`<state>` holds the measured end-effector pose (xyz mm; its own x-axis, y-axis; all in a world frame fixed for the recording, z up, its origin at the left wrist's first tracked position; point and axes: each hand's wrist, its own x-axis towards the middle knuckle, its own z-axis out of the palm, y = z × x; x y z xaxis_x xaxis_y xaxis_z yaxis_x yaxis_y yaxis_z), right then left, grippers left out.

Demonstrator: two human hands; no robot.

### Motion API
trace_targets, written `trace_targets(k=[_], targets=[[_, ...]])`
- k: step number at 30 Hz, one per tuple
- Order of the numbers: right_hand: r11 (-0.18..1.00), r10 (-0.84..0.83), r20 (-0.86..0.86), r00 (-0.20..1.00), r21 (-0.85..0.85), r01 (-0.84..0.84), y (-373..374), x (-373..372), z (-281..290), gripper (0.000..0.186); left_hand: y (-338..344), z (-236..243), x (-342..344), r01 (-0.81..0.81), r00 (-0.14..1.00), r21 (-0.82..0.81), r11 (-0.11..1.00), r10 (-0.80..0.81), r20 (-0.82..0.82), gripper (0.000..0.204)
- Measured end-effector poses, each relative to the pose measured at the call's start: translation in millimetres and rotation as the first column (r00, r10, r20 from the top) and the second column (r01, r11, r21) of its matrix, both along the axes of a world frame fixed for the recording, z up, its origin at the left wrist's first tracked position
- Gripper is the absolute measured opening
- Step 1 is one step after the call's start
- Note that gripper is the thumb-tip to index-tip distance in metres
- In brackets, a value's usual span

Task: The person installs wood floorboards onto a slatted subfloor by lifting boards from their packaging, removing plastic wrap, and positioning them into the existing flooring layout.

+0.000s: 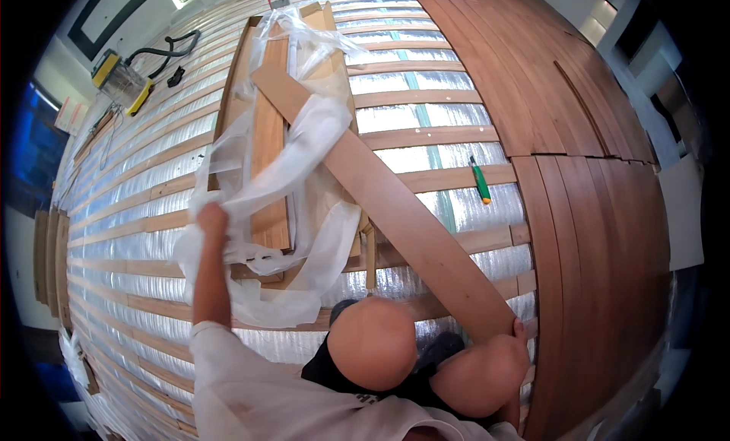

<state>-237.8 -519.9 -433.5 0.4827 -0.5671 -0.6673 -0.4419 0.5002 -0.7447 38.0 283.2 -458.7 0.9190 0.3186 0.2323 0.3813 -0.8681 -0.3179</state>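
My left hand (214, 217) is closed on a strip of thin white foam wrap (300, 156). The wrap stretches up and right from it, across a long wooden floorboard (407, 220). That board lies slanted, its far end over an open cardboard box (236, 91) and its near end beside my right knee. At the near end, fingertips of my right hand (519, 331) curl round the board's edge; my knee hides most of this hand. More floorboards (270, 217) lie in the box among loose wrap.
Wooden battens (422, 137) run over silver foil underlay. A green utility knife (480, 184) rests there, right of the slanted board. Laid wooden flooring (601, 258) covers the right side. A yellow vacuum cleaner (122, 82) with a black hose stands at the far left.
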Motion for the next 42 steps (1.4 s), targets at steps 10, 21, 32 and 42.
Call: trace_targets(k=[10,21,32,42], targets=[[0.998,-0.058,0.138,0.989,0.013,0.057,-39,-16,-60,0.038,-103,153,-68,0.189,0.967,-0.628,0.755,-0.254,-0.013,0.07],[0.983,-0.05,0.032,0.998,-0.177,0.055,-11,-29,17,0.041,-296,-70,72,-0.09,0.982,-0.868,-0.488,0.103,-0.16,0.043],[0.888,-0.084,0.124,0.989,-0.441,0.131,-30,-104,-14,0.039,-391,-58,28,-0.031,0.998,-0.478,-0.878,-0.052,0.03,0.05],[0.945,-0.321,0.222,0.921,0.006,0.328,-25,-151,-86,0.04,-493,-33,127,-0.121,0.952,-0.65,-0.75,-0.272,0.137,0.041]])
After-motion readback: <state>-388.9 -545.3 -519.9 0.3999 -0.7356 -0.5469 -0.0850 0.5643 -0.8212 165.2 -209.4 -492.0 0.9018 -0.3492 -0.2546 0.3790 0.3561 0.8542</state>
